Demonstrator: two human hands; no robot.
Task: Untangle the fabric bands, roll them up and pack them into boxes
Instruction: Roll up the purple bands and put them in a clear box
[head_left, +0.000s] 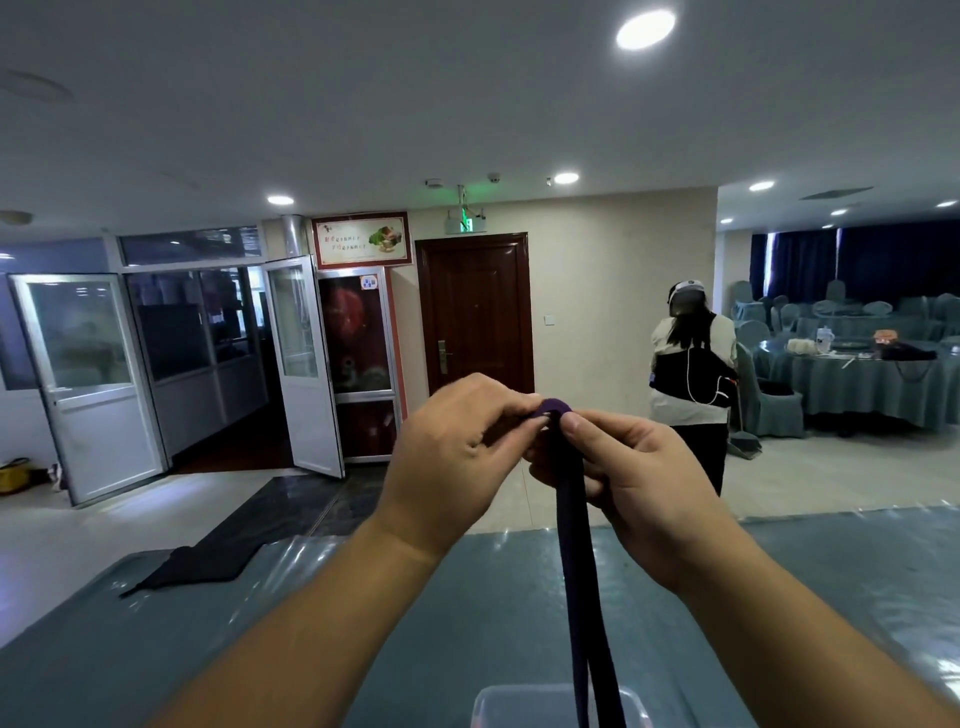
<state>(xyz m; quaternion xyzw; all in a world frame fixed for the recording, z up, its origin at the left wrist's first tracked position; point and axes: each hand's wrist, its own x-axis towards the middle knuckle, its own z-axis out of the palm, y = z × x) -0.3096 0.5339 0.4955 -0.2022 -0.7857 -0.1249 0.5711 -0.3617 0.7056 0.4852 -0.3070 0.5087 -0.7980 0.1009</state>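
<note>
A dark purple fabric band hangs down from my two raised hands toward the bottom edge of the view. Its top end is wound into a small roll between my fingertips. My left hand pinches the roll from the left with curled fingers. My right hand pinches it from the right, thumb on the band. A clear plastic box stands on the table at the bottom centre, and the band's lower part hangs in front of it.
The table in front of me has a teal cloth under clear plastic film. A dark cloth lies at its far left edge. A person stands beyond the table on the right, near a round table with chairs.
</note>
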